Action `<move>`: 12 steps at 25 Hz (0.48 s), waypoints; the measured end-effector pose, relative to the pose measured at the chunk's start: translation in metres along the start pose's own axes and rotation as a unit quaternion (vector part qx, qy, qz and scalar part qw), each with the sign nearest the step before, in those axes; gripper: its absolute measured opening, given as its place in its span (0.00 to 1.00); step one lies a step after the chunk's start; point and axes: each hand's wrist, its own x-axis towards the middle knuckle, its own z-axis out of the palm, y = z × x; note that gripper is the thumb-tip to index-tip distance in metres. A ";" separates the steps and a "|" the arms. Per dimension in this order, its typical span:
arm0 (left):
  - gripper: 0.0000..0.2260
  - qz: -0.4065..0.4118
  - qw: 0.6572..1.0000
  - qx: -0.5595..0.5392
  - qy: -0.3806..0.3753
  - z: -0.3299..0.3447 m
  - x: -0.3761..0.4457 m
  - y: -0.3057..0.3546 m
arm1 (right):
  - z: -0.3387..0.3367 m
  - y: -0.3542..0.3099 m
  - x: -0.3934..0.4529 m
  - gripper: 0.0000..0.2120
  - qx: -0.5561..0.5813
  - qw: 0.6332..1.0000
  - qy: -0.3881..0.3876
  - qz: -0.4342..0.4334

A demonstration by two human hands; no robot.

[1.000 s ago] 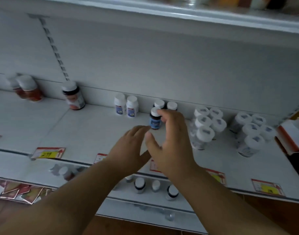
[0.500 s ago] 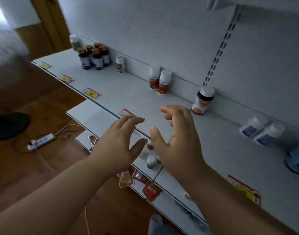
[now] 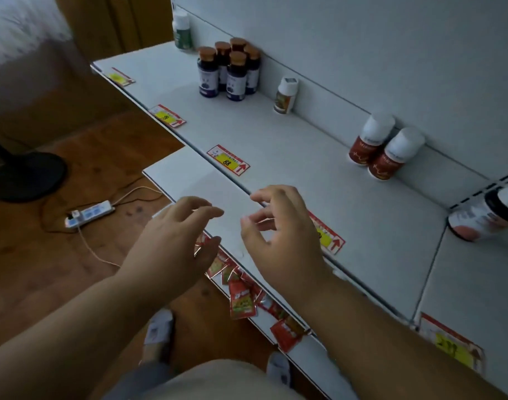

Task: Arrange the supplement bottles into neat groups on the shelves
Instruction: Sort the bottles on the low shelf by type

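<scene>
My left hand and my right hand hover empty, fingers apart, over the front edge of the white shelf. Far back on the shelf stands a cluster of several dark bottles with brown caps. A green-labelled white bottle stands behind them at the far end. A lone white bottle stands against the back wall. Two red bottles with white caps stand side by side farther right. A wide bottle with a dark band sits at the right edge.
Price tags line the shelf's front edge. A lower shelf juts out below, with red sachets under it. On the wooden floor lie a power strip with cables and a black fan base.
The view has swung left from the blue and white bottles to the shelf's left end. Both hands have pulled back from the blue bottle and now hang empty at the shelf's front.
</scene>
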 end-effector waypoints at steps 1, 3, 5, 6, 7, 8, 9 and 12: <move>0.21 0.013 1.000 0.009 -0.018 0.001 0.011 -0.023 | 0.020 -0.001 0.004 0.14 -0.007 1.000 0.004 0.021; 0.22 0.053 0.997 0.032 -0.051 0.003 0.032 -0.068 | 0.060 -0.002 0.009 0.15 -0.031 0.996 0.020 0.075; 0.22 0.093 0.990 0.058 -0.088 0.011 0.052 -0.111 | 0.103 0.000 0.012 0.15 -0.078 0.989 0.022 0.127; 0.22 0.112 0.987 0.057 -0.101 0.019 0.064 -0.129 | 0.121 0.005 0.013 0.15 -0.096 0.983 0.019 0.158; 0.22 0.133 0.984 0.047 -0.107 0.030 0.076 -0.144 | 0.136 0.011 0.014 0.15 -0.106 0.976 0.019 0.190; 0.23 0.155 0.981 0.036 -0.112 0.044 0.087 -0.155 | 0.149 0.020 0.014 0.14 -0.112 0.968 0.025 0.222; 0.23 0.179 0.977 0.030 -0.115 0.063 0.097 -0.162 | 0.159 0.031 0.012 0.14 -0.117 0.961 0.038 0.248; 0.25 0.205 0.969 0.023 -0.137 0.125 0.109 -0.169 | 0.184 0.070 0.008 0.14 -0.116 0.942 0.068 0.308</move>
